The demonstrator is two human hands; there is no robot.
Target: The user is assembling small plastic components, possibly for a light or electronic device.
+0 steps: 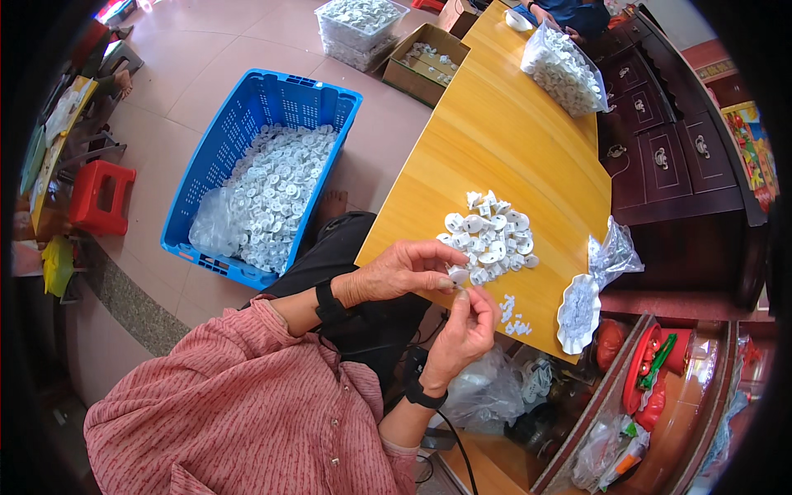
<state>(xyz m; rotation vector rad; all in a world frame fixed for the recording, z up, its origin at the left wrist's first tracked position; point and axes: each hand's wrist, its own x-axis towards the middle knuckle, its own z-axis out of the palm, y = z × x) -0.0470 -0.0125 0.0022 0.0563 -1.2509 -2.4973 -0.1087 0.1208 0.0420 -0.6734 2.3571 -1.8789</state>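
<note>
Over the table's near edge, my left hand [406, 269] pinches a small round white plastic piece [458, 275] between thumb and fingertips. My right hand [464, 330] is just below it, thumb and forefinger closed together at the piece's lower side; whatever lies in that pinch is too small to name. Just beyond my fingers, a heap of similar white plastic pieces [497, 239] covers part of the wooden table [495, 124]. Some tiny white bits [515, 318] lie to the right of my hands. A scalloped white dish [579, 313] at the table's right edge holds many more small pale bits.
A blue crate [186, 194] full of white pieces stands on the floor at left. A clear bag [615, 252] lies by the dish. At the far end are a filled clear tub [565, 74] and another person's hand [540, 15]. A dark cabinet [660, 165] borders the right.
</note>
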